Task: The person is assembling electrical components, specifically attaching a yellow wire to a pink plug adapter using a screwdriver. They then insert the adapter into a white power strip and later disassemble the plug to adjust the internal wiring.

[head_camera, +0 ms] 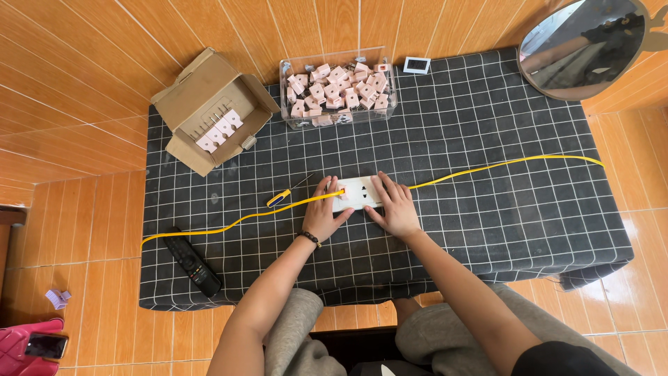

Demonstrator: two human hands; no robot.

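White socket plate [358, 193] sits near the middle of the low table, flat on the dark checked cloth [487, 209], and both hands are on it. From the head camera, looking straight down: the left hand [323, 212] presses on the plate's left end, thumb and fingers curled around that edge right where the yellow cable [229, 224] meets it. The right hand [394, 207] lies flat over the plate's right end, fingers spread and stretched forward, palm down, pressing rather than pinching. So one hand is wrapped on the plate's edge, the other splayed on top of it.

That yellow cable runs right across the cloth, from the left edge, under the hands, and away to the far right. Just beside the left hand, a small screwdriver [287, 193] with a yellow and blue handle lies on the cloth, touching nothing but the cable's neighbourhood. Further left, a black remote control [193, 262] lies near the cloth's front corner. At the back, a clear plastic tub [337, 89] is full of small pale pink parts, and an open cardboard box [209, 111] beside it holds a few more. A round mirror [583, 47] leans at the top right.
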